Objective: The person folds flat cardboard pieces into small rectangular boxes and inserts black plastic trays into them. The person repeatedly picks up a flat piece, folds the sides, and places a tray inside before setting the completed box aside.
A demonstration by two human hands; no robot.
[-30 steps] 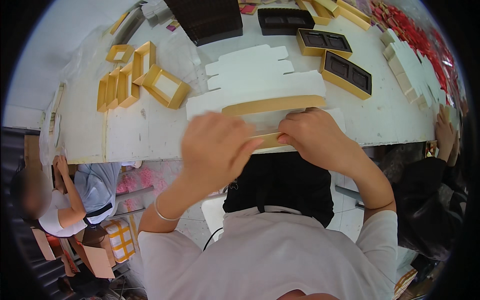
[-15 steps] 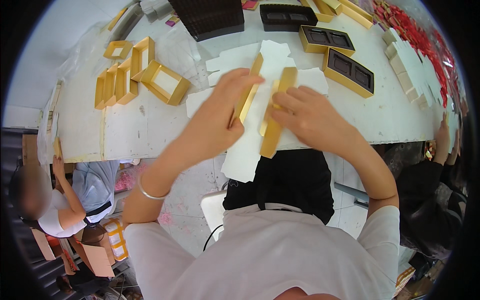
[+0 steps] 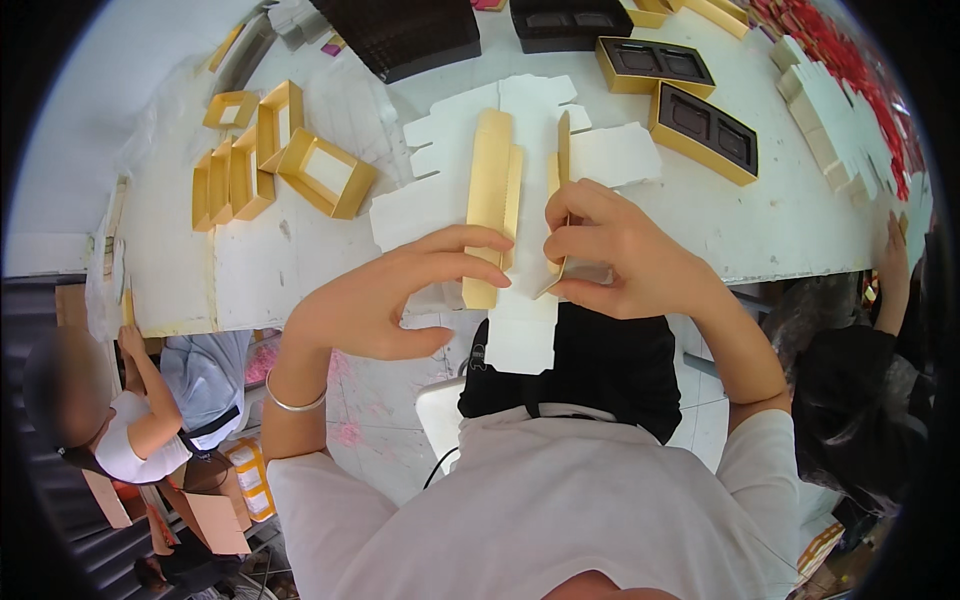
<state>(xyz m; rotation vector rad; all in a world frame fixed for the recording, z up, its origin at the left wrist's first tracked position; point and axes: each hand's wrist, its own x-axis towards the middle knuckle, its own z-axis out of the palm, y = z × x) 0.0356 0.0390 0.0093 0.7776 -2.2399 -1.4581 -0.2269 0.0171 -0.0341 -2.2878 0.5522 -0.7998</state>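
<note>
A white-and-gold cardboard box blank point(image 3: 524, 335) lies in front of me, its lower end reaching past the table's near edge. Its left gold side point(image 3: 486, 180) is folded over, while the right gold side point(image 3: 564, 150) stands up. The fingertips of my left hand point(image 3: 385, 300) rest on the left side, with the fingers stretched out and the thumb well apart. My right hand point(image 3: 625, 255) pinches the near end of the right side between thumb and fingers. More flat white blanks point(image 3: 410, 210) spread out beneath this one.
Folded gold boxes point(image 3: 330, 175) stand to the left. On the right are gold boxes with black trays point(image 3: 705, 130); a tall stack of black trays point(image 3: 405, 35) is at the back. White blanks point(image 3: 820, 120) and red pieces point(image 3: 860, 70) lie far right. Co-workers sit at both ends.
The blank has turned more upright. My left hand has loosened from the left side and moved nearer to me. My right hand has shifted down to the right side's near end.
</note>
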